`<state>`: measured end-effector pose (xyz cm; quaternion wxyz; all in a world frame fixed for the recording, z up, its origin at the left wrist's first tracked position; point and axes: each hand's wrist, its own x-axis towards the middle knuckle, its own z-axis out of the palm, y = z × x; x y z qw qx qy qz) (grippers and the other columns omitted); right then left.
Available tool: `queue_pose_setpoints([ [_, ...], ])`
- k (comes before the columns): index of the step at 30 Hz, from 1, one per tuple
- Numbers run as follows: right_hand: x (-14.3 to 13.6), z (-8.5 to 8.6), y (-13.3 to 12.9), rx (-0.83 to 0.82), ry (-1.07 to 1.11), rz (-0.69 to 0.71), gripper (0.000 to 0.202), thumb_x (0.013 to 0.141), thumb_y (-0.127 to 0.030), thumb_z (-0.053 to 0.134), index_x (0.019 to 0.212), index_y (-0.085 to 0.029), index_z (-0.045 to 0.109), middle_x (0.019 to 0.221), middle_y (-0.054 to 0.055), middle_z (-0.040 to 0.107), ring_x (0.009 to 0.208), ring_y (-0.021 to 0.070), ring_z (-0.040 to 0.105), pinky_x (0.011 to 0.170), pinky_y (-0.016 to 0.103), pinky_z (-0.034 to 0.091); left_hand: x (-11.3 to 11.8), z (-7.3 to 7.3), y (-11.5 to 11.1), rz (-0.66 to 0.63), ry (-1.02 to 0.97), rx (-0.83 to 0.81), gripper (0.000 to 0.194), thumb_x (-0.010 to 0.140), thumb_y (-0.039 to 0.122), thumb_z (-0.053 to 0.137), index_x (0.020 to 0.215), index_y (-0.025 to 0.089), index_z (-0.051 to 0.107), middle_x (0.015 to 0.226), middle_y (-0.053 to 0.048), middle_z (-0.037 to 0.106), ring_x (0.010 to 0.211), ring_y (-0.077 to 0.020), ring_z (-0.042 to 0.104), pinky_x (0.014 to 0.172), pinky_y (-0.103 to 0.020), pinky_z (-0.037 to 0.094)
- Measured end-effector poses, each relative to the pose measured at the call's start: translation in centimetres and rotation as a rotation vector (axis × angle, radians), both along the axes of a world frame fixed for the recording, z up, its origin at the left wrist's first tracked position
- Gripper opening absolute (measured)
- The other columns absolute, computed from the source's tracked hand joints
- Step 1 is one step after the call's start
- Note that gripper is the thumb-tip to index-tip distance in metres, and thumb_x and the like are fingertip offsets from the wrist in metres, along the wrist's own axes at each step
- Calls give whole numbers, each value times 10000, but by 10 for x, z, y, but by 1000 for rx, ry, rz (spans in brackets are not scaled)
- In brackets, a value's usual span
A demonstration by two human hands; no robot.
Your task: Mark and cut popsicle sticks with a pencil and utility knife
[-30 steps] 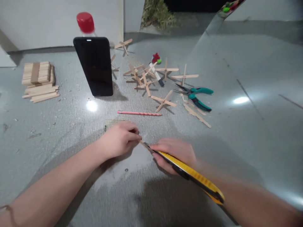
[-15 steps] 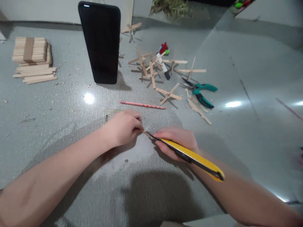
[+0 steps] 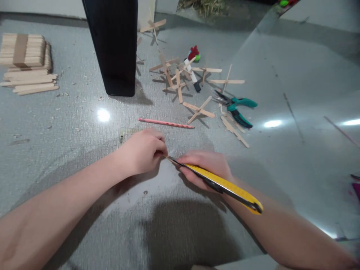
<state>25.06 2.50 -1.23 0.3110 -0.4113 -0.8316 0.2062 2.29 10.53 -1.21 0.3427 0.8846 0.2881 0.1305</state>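
Note:
My right hand (image 3: 205,168) is closed round a yellow-and-black utility knife (image 3: 225,184), its handle slanting down to the right. The blade points left and meets a thin wooden craft stick at my left fingertips. My left hand (image 3: 147,152) is closed in a pinch on that stick; most of the stick is hidden by the fingers and the blade. Just beyond my hands lies a pink pencil (image 3: 165,123). A clear ruler-like strip (image 3: 126,132) shows partly from under my left hand.
A black phone (image 3: 114,48) stands upright at the back. Banded craft sticks (image 3: 30,50) and loose sticks (image 3: 33,82) lie at left. Several crossed-stick pieces (image 3: 199,110), a white marker (image 3: 192,77), teal-handled pliers (image 3: 237,108) and cut sticks (image 3: 234,131) lie beyond my right hand.
The view has shifted slightly, so the scene sits a little further left and higher. Both hands keep their grips, with the blade still at the stick.

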Motion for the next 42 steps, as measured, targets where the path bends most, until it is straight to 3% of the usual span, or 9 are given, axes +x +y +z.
queue_pose_setpoints([
  [29,-2,3,0,9,-27,32,218,945,-175,586,1090,-331,631,812,-1,766,677,212,750,593,333,622,7,3,1,-10,41,24,227,829,60,600,812,199,778,843,-13,731,846,-182,640,801,-321,494],
  [39,0,1,-2,13,-27,100,181,968,-163,586,1115,-252,643,822,14,750,729,178,723,651,299,578,12,11,-3,30,118,-21,165,866,80,637,797,168,758,843,-24,736,842,-184,637,810,-326,490],
  [42,-1,6,1,-64,3,162,164,999,-148,545,1110,-212,647,730,-7,706,639,153,658,649,295,543,13,13,-3,53,121,-65,166,858,70,647,785,169,758,834,-24,743,853,-186,641,821,-327,494],
])
